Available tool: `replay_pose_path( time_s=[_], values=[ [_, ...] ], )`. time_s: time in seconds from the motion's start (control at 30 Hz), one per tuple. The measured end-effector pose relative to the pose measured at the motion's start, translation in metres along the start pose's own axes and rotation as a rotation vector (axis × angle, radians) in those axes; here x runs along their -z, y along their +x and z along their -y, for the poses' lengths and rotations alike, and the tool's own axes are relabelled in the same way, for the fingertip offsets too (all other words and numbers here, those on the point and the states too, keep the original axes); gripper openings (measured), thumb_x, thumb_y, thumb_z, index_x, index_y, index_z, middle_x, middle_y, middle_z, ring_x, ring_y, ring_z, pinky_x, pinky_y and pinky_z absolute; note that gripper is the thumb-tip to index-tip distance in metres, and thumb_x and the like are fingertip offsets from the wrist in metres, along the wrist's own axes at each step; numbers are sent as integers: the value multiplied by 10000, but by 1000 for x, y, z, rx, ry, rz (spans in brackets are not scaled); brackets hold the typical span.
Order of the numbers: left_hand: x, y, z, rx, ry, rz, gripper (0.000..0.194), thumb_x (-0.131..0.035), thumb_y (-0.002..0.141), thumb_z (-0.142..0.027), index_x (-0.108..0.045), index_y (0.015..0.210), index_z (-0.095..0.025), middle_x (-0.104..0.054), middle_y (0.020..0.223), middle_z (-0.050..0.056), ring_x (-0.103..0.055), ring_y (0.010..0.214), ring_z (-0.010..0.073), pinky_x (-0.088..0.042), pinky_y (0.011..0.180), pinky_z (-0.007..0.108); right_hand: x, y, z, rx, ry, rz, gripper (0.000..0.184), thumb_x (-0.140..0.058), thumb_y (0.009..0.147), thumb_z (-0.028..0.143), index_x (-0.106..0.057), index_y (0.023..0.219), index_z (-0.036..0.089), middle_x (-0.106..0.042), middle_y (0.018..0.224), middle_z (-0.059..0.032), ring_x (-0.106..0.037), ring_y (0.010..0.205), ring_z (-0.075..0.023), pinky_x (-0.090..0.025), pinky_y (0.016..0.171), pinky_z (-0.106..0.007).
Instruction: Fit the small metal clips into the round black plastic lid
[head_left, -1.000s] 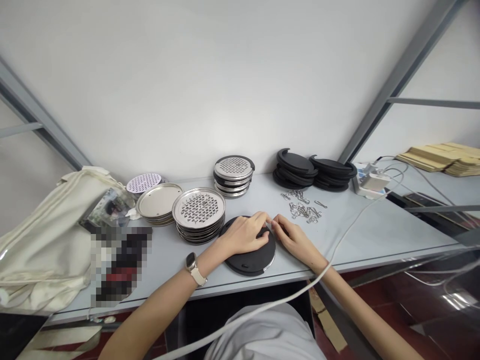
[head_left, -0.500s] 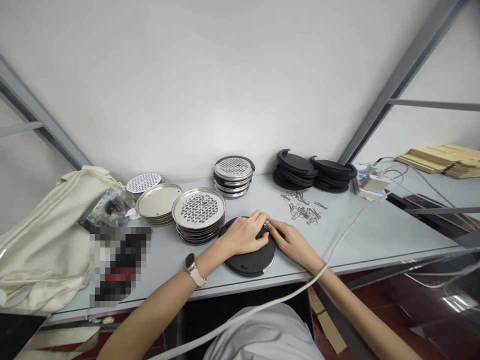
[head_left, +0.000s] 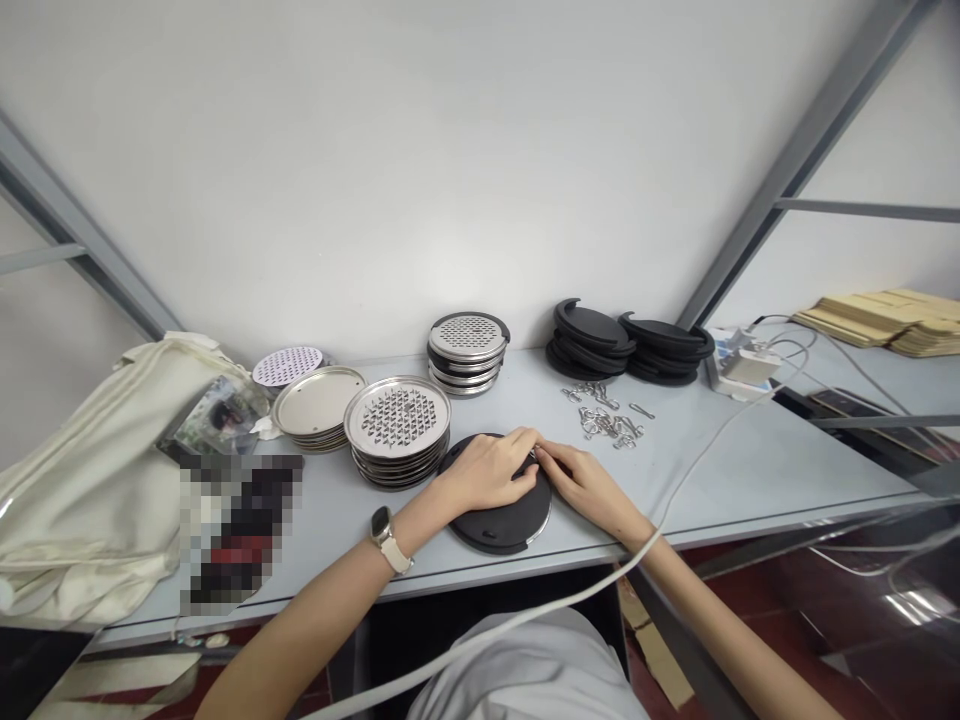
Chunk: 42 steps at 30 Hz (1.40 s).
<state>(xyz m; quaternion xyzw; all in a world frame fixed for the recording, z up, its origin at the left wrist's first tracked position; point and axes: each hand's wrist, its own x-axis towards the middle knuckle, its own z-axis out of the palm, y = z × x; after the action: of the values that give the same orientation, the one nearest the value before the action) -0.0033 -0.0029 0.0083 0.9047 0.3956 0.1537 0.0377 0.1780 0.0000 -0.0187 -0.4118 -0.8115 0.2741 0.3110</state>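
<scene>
A round black disc (head_left: 501, 522) lies on the table before me, with a thin strip of bright metal showing along its lower right edge. My left hand (head_left: 493, 470), with a watch on the wrist, rests on top of it, its fingers curled together toward the far edge. At the far right rim, my right hand (head_left: 581, 482) has its thumb and fingers pressed together against the left fingertips. A small metal glint shows between the hands, but the piece is mostly covered. Loose wire clips (head_left: 611, 425) lie beyond my right hand.
To the left are stacked metal grater discs (head_left: 397, 418), plain metal discs (head_left: 319, 400) and a cloth bag (head_left: 97, 470). Finished-looking graters (head_left: 469, 340) and black discs (head_left: 596, 325) stand by the wall. A white cable (head_left: 694, 460) crosses above my right forearm.
My fingers have shifted very slightly at the disc's far right rim, and less of the metal glint shows. The disc and the stacks stay put.
</scene>
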Motion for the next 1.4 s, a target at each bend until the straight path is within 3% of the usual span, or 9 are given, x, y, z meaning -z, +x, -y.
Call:
replay_pose_path(
  time_s=[0.27, 0.67, 0.9, 1.0, 1.4],
  values=[
    [0, -1, 0, -11, -5, -11, 183, -455, 880, -251, -451, 1053, -190, -611, 991, 34, -624, 823, 196, -458, 683, 287, 3, 0, 0, -25, -15, 18, 328, -356, 954, 304, -636, 826, 192, -708, 836, -49, -623, 750, -213, -427, 688, -271],
    [-2, -1, 2, -47, -26, -19, 202, -441, 885, -232, -465, 1081, -188, -616, 1014, 33, -624, 845, 195, -463, 714, 286, 0, -1, -4, -25, 7, 12, 301, -351, 953, 301, -623, 880, 193, -684, 856, -57, -608, 774, -216, -429, 711, -291],
    [-4, -1, 3, -29, -41, -27, 221, -440, 887, -243, -460, 1100, -190, -605, 1046, 46, -620, 874, 198, -473, 733, 291, -3, -3, -8, -95, 25, -30, 313, -387, 941, 370, -453, 684, 203, -479, 582, 28, -437, 550, -138, -343, 540, -245],
    [-4, -1, 2, -36, -32, -29, 211, -437, 887, -244, -461, 1089, -189, -606, 1036, 41, -622, 852, 197, -472, 705, 291, -4, -3, -9, -101, 75, -60, 288, -415, 931, 389, -426, 708, 206, -434, 585, 45, -399, 548, -124, -322, 529, -235],
    [-1, -1, 1, -27, -29, -17, 224, -440, 888, -231, -463, 1107, -191, -605, 1031, 46, -621, 841, 194, -465, 701, 287, -5, -3, -16, -152, 161, -82, 330, -466, 894, 478, -513, 748, 187, -480, 626, 22, -421, 591, -134, -340, 551, -237]
  ],
)
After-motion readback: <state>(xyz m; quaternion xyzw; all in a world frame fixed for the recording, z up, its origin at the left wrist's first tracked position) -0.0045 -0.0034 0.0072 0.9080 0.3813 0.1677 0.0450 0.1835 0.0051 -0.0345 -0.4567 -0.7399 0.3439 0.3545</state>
